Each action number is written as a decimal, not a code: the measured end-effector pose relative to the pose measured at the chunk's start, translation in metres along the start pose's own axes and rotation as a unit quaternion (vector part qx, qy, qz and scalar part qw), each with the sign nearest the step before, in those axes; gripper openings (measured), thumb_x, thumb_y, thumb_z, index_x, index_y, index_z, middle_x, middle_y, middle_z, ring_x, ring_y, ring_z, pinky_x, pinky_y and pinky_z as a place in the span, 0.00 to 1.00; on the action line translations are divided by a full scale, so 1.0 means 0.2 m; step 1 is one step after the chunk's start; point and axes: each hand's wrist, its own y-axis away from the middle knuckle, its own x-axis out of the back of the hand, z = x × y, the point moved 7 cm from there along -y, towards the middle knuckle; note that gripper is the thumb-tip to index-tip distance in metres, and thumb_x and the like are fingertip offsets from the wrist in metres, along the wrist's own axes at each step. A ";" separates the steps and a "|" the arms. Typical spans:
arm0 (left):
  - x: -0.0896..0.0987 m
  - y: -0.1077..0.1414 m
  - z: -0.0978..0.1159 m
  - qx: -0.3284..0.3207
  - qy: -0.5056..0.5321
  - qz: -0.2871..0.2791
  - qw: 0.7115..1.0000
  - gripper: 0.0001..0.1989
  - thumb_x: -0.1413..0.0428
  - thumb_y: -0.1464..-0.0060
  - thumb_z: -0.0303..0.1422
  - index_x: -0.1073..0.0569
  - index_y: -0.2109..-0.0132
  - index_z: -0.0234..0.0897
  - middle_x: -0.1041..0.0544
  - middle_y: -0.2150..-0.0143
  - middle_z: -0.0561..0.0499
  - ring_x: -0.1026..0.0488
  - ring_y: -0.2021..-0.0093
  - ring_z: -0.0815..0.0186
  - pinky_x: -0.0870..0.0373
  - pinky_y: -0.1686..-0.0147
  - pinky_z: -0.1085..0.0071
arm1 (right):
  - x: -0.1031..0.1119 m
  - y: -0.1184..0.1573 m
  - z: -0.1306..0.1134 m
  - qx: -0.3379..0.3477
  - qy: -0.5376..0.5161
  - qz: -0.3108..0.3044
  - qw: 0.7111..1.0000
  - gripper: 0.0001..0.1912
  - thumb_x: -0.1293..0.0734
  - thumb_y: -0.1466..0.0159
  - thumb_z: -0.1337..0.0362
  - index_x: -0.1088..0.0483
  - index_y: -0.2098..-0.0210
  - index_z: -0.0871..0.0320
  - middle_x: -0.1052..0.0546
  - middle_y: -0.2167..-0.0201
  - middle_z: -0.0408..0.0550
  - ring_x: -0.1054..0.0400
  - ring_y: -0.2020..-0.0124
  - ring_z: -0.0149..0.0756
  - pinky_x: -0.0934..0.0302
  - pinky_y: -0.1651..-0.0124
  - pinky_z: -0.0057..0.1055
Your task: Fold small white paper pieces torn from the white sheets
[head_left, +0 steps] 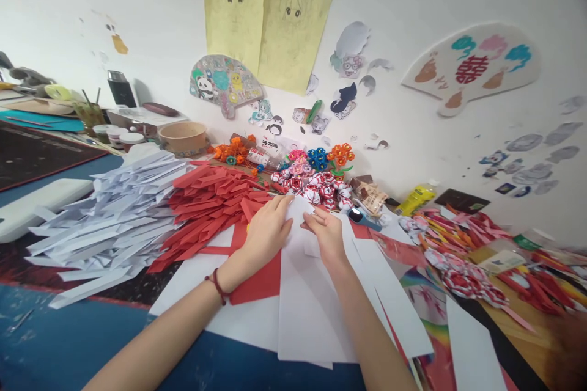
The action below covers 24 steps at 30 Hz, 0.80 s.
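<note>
White paper sheets (316, 311) lie stacked at the front centre. My left hand (265, 229) rests at the left edge of the top sheet, its fingers close together at the far end. My right hand (326, 231) pinches the far part of the white paper, its thumb and fingertips together. Red paper (257, 281) lies partly under my left hand. To the left of it are a pile of folded red strips (206, 204) and a larger pile of folded white strips (123, 214).
Paper flowers (321, 186) stand behind my hands against the wall. A round bowl (183, 137) and a black bottle (121, 90) are at the back left. More ribbon flowers (468, 281) and a yellow bottle (416, 198) lie to the right.
</note>
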 end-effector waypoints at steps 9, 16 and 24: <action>0.04 0.02 0.09 -0.084 -0.013 0.028 0.996 0.12 0.54 0.40 0.27 0.32 0.52 0.39 0.26 0.55 0.47 0.31 0.52 0.61 0.36 0.53 0.65 | 0.05 0.00 -0.01 0.036 0.045 0.070 0.996 0.18 0.27 0.50 0.55 0.23 0.67 0.62 0.23 0.76 0.46 0.30 0.75 0.35 0.30 0.68 0.35; 0.00 0.01 0.03 -0.027 0.014 0.004 1.000 0.16 0.50 0.41 0.37 0.33 0.47 0.39 0.28 0.48 0.45 0.30 0.51 0.59 0.33 0.53 0.65 | -0.01 0.01 -0.03 0.040 0.040 0.025 0.998 0.18 0.28 0.48 0.53 0.22 0.65 0.62 0.23 0.74 0.47 0.29 0.73 0.35 0.32 0.71 0.32; 0.00 0.00 0.02 -0.007 0.170 -0.012 0.985 0.19 0.46 0.44 0.40 0.31 0.47 0.41 0.25 0.49 0.49 0.26 0.55 0.63 0.30 0.60 0.71 | -0.02 0.01 -0.03 0.005 -0.020 0.004 1.000 0.20 0.25 0.51 0.54 0.24 0.65 0.61 0.22 0.70 0.49 0.30 0.71 0.34 0.34 0.70 0.30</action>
